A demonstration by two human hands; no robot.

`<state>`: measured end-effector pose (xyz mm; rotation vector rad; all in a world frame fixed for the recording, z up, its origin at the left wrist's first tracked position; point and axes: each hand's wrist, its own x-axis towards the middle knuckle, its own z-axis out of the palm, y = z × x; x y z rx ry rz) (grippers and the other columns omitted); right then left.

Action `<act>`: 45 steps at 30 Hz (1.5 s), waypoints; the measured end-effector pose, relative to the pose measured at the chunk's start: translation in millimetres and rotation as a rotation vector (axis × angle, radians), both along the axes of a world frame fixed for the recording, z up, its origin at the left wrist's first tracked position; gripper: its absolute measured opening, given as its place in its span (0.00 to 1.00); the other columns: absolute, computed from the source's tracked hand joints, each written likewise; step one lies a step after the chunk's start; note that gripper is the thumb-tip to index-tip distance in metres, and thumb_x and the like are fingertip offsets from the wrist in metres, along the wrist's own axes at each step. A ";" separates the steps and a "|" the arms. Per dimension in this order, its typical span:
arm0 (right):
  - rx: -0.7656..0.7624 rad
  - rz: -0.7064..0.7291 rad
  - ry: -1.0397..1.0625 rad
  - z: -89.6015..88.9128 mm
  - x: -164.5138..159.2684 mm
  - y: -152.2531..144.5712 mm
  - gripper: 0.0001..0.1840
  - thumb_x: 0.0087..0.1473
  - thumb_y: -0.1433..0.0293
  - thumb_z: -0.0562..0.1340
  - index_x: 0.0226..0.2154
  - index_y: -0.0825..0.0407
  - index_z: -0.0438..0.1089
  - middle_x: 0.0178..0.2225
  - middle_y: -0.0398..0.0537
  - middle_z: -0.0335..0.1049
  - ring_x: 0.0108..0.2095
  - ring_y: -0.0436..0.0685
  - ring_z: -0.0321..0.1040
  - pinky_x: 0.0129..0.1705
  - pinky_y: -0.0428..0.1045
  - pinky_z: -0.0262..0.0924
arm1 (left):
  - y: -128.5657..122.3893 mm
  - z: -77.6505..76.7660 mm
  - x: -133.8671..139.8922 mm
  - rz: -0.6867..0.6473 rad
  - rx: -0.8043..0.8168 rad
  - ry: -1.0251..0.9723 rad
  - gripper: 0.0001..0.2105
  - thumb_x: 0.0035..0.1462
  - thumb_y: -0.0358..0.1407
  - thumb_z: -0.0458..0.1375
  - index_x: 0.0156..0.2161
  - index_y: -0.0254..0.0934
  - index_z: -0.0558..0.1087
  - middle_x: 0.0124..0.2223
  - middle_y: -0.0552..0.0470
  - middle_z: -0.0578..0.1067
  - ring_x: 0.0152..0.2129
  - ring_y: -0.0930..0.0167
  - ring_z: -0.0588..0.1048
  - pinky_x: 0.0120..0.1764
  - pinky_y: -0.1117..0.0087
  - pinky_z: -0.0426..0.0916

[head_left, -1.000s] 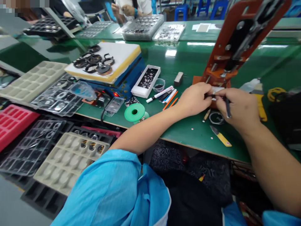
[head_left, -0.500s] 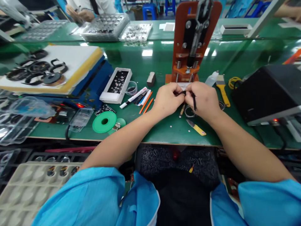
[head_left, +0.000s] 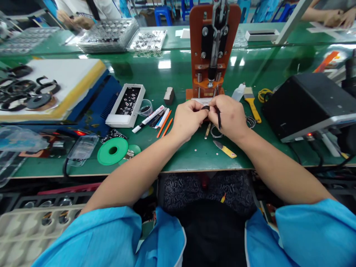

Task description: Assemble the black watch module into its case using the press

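Observation:
My left hand (head_left: 185, 120) and my right hand (head_left: 231, 115) meet at the foot of an orange hand press (head_left: 196, 48). Between the fingertips of both is a small curved black band-like piece (head_left: 205, 108), mostly covered by the fingers. A slim dark strip (head_left: 219, 120) hangs down from my right hand; whether it belongs to the same piece I cannot tell. Both hands are closed in a pinch. Below them on the green bench lie a yellow-handled knife (head_left: 227, 150), a short brown stick-like tool (head_left: 207, 131) and a coil of thin wire (head_left: 216, 131).
Leftward are orange sticks (head_left: 164, 123), a marker (head_left: 148, 118), a white box of small parts (head_left: 119, 119), a green spool (head_left: 103, 152) and a blue machine (head_left: 91, 94) topped with black rings. At right stand a brush (head_left: 252, 105) and a black unit (head_left: 308, 102). Co-workers' hands show across the bench.
The view has swung slightly right, so the bench things appear further left. Both hands keep their pinch on the black piece at the press.

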<state>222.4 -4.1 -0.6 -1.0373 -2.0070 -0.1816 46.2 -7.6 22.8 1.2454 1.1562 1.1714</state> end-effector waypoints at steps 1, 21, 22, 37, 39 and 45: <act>0.000 -0.004 -0.002 -0.1 0.1 0.2 0.04 0.65 0.70 0.58 0.38 0.46 0.67 0.36 0.51 0.79 0.38 0.65 0.77 0.41 0.58 0.65 | 0.1 0.7 0.6 0.004 -0.012 -0.018 0.15 0.53 0.16 0.64 0.26 0.38 0.71 0.21 0.61 0.70 0.17 0.78 0.66 0.23 0.73 0.61; 0.168 0.031 0.048 -8.5 -2.5 5.1 0.06 0.66 0.74 0.58 0.42 0.46 0.66 0.36 0.46 0.74 0.37 0.60 0.73 0.39 0.54 0.64 | -4.5 9.8 5.5 0.001 -0.181 -0.246 0.16 0.59 0.19 0.64 0.25 0.38 0.70 0.19 0.60 0.70 0.15 0.79 0.66 0.20 0.77 0.61; 0.171 0.027 0.044 -8.8 -2.2 5.6 0.06 0.66 0.74 0.58 0.42 0.46 0.66 0.36 0.46 0.74 0.37 0.60 0.74 0.39 0.54 0.64 | -4.4 9.8 5.3 -0.001 -0.180 -0.240 0.16 0.60 0.19 0.65 0.25 0.38 0.70 0.19 0.60 0.70 0.15 0.79 0.66 0.20 0.77 0.61; 0.106 0.034 0.096 -5.1 4.8 7.1 0.06 0.69 0.73 0.61 0.44 0.44 0.67 0.41 0.48 0.78 0.42 0.64 0.77 0.45 0.59 0.72 | 1.7 11.7 0.1 0.029 -0.108 -0.202 0.17 0.62 0.17 0.64 0.26 0.37 0.70 0.19 0.61 0.69 0.15 0.79 0.67 0.20 0.77 0.63; 0.084 0.031 0.100 -5.1 4.9 7.0 0.06 0.70 0.73 0.60 0.44 0.43 0.67 0.42 0.49 0.79 0.44 0.65 0.78 0.47 0.60 0.73 | 2.3 11.9 0.2 0.031 -0.114 -0.214 0.17 0.62 0.16 0.63 0.26 0.37 0.71 0.20 0.61 0.70 0.15 0.79 0.67 0.20 0.77 0.63; 0.113 0.010 0.159 -3.3 7.2 8.7 0.04 0.69 0.71 0.61 0.43 0.44 0.68 0.40 0.50 0.79 0.41 0.63 0.77 0.46 0.60 0.74 | 4.9 9.8 -1.1 0.039 -0.106 -0.186 0.16 0.62 0.17 0.64 0.27 0.36 0.72 0.21 0.60 0.70 0.16 0.79 0.67 0.21 0.77 0.63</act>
